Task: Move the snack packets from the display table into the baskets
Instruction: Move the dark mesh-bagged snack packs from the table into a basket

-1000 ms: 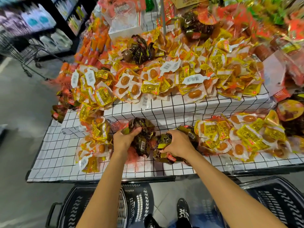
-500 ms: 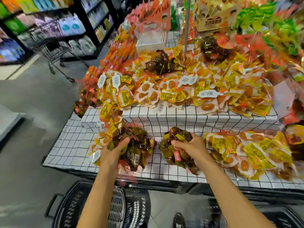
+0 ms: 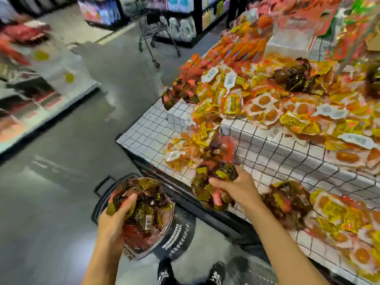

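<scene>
Lower centre of frame: left grip [image 3: 111,221] curled round net bag of dark packets [image 3: 146,208], held over black basket [image 3: 178,229]. Right grip [image 3: 236,190] clutches second net bag [image 3: 213,179] at desk [image 3: 148,130] edge. Bags look light, floppy, crinkly; mesh may snag. Best hold: bunch netting at top, not single packet.

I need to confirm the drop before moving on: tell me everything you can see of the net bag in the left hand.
The net bag is a bulging red mesh sack stuffed with small dark brown and gold foil-looking packets, with a white barcode label on its side. The left hand grips its near left side, fingers curled round it. It is off the table, over the black basket; whether it rests inside yet cannot be told.
</scene>
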